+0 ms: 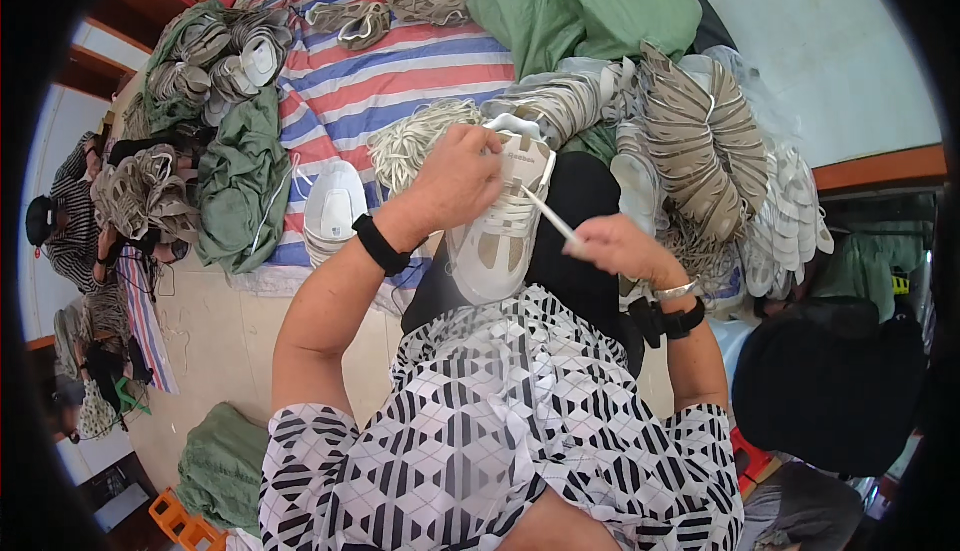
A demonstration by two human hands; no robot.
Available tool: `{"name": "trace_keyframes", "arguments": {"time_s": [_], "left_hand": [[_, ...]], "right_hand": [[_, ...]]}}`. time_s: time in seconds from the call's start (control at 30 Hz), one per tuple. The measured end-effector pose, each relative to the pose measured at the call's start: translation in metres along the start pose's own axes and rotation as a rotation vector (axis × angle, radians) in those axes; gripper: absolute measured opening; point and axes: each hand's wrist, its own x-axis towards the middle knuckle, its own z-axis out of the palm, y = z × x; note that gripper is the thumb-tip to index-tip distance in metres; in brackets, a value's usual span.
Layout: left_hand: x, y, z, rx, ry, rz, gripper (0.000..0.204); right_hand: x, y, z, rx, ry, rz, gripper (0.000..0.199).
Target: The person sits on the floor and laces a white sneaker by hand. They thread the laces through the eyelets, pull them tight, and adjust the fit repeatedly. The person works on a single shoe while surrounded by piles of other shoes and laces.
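Sneaker (498,226) sits under left hand (455,179)'s grip, on the lap.

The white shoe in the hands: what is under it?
The shoe rests on a black-clothed knee. The left hand covers its upper end; the right hand pulls a lace. Its sole is hidden.

We held a white and beige shoe (500,216) on our lap with our left hand (455,179), while our right hand (615,244) pulled a white lace (545,213) taut beside stacked shoes (700,141)
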Motion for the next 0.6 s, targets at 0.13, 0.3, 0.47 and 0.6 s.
{"name": "trace_keyframes", "arguments": {"time_s": [0.13, 0.3, 0.47, 0.6], "left_hand": [[0.008, 0.009, 0.005, 0.11, 0.026, -0.039, 0.01], [0.014, 0.013, 0.003, 0.157, 0.033, -0.119, 0.011], [0.023, 0.022, 0.0, 0.201, 0.002, -0.145, 0.015], [0.025, 0.014, -0.003, 0.323, -0.113, -0.027, 0.015]], "right_hand": [[0.013, -0.042, 0.025, 0.114, -0.005, -0.173, 0.03], [0.047, -0.027, 0.022, -0.747, 0.583, -0.353, 0.019], [0.02, -0.015, 0.035, -0.46, 0.321, -0.351, 0.024], [-0.01, -0.024, 0.056, 0.351, 0.165, 0.05, 0.021]]}}
